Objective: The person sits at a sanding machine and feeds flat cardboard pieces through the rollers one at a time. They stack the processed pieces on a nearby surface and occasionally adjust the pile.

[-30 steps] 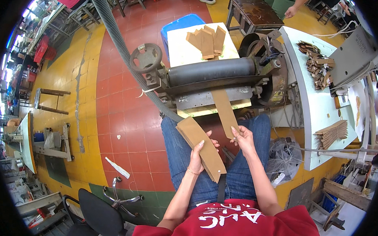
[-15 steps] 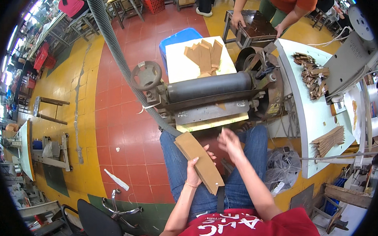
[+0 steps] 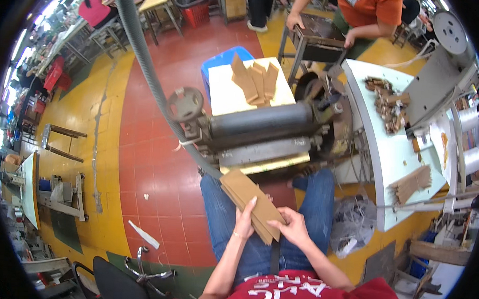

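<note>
A stack of flat brown strips (image 3: pixel 248 195), like leather or card pieces, lies slanted above my lap. My left hand (image 3: pixel 244 219) is closed round its left side, thumb on top. At the lower right end, my right hand (image 3: pixel 292 225) pinches the top strip, with its thumb over the face and its fingers underneath. Just ahead stands a roller machine with a dark roller (image 3: pixel 262 120) and a metal feed plate (image 3: pixel 263 150). Behind the roller, several brown pieces (image 3: pixel 253 83) lie overlapped on a pale board (image 3: pixel 220 90) over a blue bin (image 3: pixel 230 57).
A handwheel (image 3: pixel 185 103) and a grey hose (image 3: pixel 147 54) stand left of the roller. On the white table (image 3: pixel 378 161) at right lie bundled pieces (image 3: pixel 388 105) and a fanned stack (image 3: pixel 411 184). Beyond the machine, a person in orange grips a dark stool (image 3: pixel 319 33). A plastic bag (image 3: pixel 351 218) lies by my right leg.
My right hand has come down from near the feed plate onto the stack's right end. Another brown piece now shows on the board behind the roller. The co-worker's stool has shifted and tilted.
</note>
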`<state>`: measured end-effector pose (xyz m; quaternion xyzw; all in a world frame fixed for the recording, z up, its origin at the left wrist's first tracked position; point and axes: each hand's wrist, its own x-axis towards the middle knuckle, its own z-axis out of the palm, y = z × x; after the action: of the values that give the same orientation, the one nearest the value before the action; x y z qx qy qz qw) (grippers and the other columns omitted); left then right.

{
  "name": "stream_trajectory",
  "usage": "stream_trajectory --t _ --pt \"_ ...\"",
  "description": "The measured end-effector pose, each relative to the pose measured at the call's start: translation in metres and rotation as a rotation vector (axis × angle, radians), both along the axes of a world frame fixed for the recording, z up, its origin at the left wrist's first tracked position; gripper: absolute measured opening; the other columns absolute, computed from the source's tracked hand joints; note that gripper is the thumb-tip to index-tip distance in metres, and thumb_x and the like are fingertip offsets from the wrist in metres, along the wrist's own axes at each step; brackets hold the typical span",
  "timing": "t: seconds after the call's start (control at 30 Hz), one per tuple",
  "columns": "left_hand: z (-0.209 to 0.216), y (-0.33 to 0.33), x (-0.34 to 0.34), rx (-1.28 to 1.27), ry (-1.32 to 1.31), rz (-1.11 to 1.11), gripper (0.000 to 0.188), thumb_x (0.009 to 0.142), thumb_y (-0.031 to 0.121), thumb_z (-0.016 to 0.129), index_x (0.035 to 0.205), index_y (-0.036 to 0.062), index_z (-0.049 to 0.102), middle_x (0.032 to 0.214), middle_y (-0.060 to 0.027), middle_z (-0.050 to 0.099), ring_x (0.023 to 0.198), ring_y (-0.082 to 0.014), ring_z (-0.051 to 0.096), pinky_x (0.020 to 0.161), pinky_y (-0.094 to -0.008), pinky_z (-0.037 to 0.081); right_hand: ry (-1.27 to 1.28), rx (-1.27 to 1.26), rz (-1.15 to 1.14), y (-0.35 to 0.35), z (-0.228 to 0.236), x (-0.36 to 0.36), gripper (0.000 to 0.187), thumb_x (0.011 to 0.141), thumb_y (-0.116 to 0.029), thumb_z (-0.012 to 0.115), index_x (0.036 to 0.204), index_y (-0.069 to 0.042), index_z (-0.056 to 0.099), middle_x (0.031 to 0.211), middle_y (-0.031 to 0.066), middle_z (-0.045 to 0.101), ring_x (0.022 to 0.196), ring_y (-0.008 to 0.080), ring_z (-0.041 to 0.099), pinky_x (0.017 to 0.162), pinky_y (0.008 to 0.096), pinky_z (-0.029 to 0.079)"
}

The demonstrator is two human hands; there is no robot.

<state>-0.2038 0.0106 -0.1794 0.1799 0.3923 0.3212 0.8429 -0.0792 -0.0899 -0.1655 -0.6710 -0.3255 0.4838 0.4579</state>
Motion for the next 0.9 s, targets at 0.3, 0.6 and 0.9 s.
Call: stream_trajectory --t 0.3,0.6,0.9 --pt "-0.015 -0.012 -0.009 0.019 -0.011 0.150 0.039 0.093 0.022 0.057 0.125 0.0026 0.045 0.116 -0.0093 0.056 0.104 -0.0191 0.058 0.086 -0.0340 0.051 0.021 -0.057 -0.148 0.007 -0.002 0.008 0.019 0.083 -0.016 0.071 0.092 0.001 0.065 0.080 0.0045 0.068 0.074 0.0076 0.061 0.067 0.0238 0.050" --pt "-0.020 -0.019 -0.021 -0.070 -0.129 0.067 0.038 0.088 0.014 0.060 0.121 0.0005 0.049 0.112 -0.0096 0.059 0.101 -0.0203 0.060 0.086 -0.0343 0.051 0.142 -0.208 0.188 0.000 0.007 0.026 0.026 0.092 -0.021 0.061 0.083 0.003 0.066 0.068 -0.0020 0.058 0.061 0.0036 0.047 0.054 0.0233 0.039" --pt "-0.006 -0.009 -0.018 0.003 -0.173 0.054 0.041 0.086 0.010 0.061 0.124 0.0011 0.048 0.114 -0.0089 0.058 0.103 -0.0212 0.059 0.088 -0.0355 0.051 -0.453 0.153 -0.032 0.016 0.025 0.005 0.024 0.090 -0.015 0.059 0.109 0.000 0.064 0.081 0.0085 0.060 0.074 0.0197 0.059 0.069 0.0287 0.047"
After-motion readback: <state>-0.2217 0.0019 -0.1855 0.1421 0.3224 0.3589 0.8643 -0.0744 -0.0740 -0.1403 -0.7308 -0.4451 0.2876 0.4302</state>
